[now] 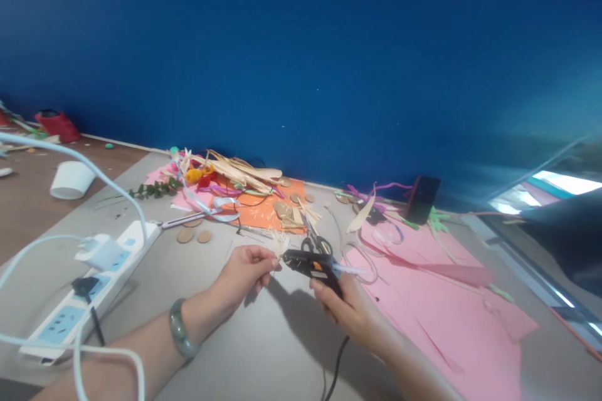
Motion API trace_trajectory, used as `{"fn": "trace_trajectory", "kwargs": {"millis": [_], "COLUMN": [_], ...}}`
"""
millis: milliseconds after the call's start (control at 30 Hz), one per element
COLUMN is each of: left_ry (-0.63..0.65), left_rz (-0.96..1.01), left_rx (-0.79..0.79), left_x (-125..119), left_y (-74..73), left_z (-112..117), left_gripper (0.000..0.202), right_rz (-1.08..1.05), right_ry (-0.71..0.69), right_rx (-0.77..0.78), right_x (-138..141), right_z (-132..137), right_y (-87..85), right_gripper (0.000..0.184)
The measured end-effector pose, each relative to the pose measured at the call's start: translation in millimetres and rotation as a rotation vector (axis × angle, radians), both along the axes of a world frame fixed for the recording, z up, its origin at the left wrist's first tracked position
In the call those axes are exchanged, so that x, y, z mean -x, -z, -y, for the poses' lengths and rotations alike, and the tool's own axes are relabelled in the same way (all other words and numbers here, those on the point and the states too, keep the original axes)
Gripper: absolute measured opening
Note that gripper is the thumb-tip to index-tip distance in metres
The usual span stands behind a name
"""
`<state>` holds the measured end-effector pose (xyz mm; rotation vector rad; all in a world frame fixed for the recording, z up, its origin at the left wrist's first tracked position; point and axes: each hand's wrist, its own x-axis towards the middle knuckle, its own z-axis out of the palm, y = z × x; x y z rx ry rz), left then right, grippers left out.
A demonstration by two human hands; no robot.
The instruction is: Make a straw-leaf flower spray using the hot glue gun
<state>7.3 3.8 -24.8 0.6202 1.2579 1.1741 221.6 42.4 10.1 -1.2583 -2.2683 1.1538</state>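
My right hand is closed round the handle of a black glue gun, whose nozzle points left and whose black cord runs down toward me. My left hand pinches a small pale straw piece right at the gun's nozzle. A green bangle sits on my left wrist. Both hands hover just above the grey table.
A white power strip with a plugged charger and white cables lies at left. Scissors, wooden discs, dried leaves, orange paper and pink paper lie behind and right. A white cup and a dark phone stand farther back.
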Motion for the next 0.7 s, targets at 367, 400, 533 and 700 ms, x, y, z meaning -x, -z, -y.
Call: {"fn": "trace_trajectory", "kwargs": {"millis": [367,400,533,700], "left_ry": [-0.007,-0.013,-0.019,-0.021], "left_rz": [0.003,0.012,0.041,0.043], "left_rx": [-0.01,-0.021,-0.035,-0.053], "left_x": [-0.6,-0.7,-0.6,-0.3], "left_y": [0.5,0.9,4.9,5.5], "left_z": [-0.4,-0.3,-0.9,-1.2], "left_gripper": [0.013,0.014,0.016,0.018], "right_rz": [-0.025,-0.024,-0.016,-0.032], "right_ry": [-0.036,-0.037,-0.025,-0.026], "right_rx": [-0.027,-0.027,-0.036,-0.014], "right_x": [-1.3,-1.1,-0.8,-1.1], "right_z": [-3.6,-3.3,-1.0,0.3], "right_y": [-4.3,-4.3,-1.4,1.9], "right_gripper": [0.03,0.03,0.029,0.029]}}
